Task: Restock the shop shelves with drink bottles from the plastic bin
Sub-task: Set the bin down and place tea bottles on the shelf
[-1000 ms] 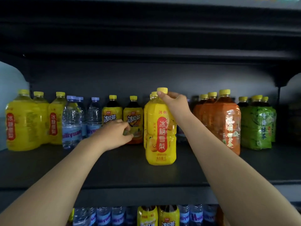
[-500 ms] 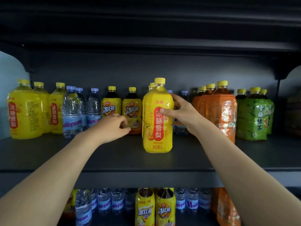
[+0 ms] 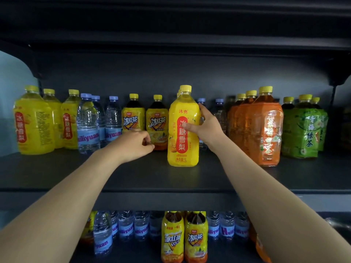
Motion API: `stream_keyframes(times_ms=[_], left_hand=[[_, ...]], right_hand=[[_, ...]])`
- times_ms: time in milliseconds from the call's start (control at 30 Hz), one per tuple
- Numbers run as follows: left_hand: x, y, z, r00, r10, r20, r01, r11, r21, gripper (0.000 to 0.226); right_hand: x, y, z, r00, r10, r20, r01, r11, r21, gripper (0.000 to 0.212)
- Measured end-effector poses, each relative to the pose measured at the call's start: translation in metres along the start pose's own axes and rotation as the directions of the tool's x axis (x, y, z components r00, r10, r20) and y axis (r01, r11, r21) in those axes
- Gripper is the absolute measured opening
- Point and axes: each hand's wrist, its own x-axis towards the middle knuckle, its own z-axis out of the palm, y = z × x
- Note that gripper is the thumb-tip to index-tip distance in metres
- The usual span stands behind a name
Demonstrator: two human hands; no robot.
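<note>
A large yellow pear-drink bottle (image 3: 180,149) with a red label and yellow cap stands upright mid-shelf on the dark upper shelf (image 3: 152,179), more of the same behind it. My right hand (image 3: 206,126) grips its right side, thumb across the front label. My left hand (image 3: 133,143) hovers just above the shelf in front of two iced-tea bottles (image 3: 156,120), fingers curled in with the thumb against them, holding nothing that I can see. The plastic bin is out of view.
Along the same shelf stand large yellow bottles (image 3: 32,122) at far left, water bottles (image 3: 87,120), orange tea bottles (image 3: 266,130) and green tea bottles (image 3: 303,130) to the right. The shelf below holds water and iced-tea bottles (image 3: 172,242). Another shelf overhangs above.
My right hand slid down from the yellow bottle's cap to its side. The bottle stands a little further back. My left hand stayed by the iced-tea bottles.
</note>
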Motion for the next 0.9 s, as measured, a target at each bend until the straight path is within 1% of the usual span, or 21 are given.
stream_keyframes(times_ms=[267, 600, 733, 900], left_hand=[[-0.003, -0.003, 0.003, 1.000, -0.004, -0.002, 0.004, 1.000, -0.014, 0.033], [-0.024, -0.008, -0.010, 1.000, -0.019, 0.004, 0.019, 1.000, 0.023, 0.034], [-0.035, -0.011, -0.018, 0.999, -0.044, 0.023, 0.042, 0.996, 0.080, 0.035], [-0.053, -0.018, -0.024, 0.995, -0.095, 0.043, 0.088, 0.987, 0.132, 0.035]], right_hand=[[0.004, 0.005, -0.001, 1.000, 0.000, -0.009, 0.000, 1.000, -0.027, 0.091], [-0.016, -0.001, 0.005, 0.997, 0.014, -0.080, -0.023, 0.993, -0.113, 0.084], [-0.030, -0.003, 0.006, 0.994, 0.073, -0.077, -0.083, 0.987, -0.140, 0.070], [-0.054, 0.008, -0.002, 0.989, 0.144, -0.034, -0.148, 0.958, -0.246, 0.061]])
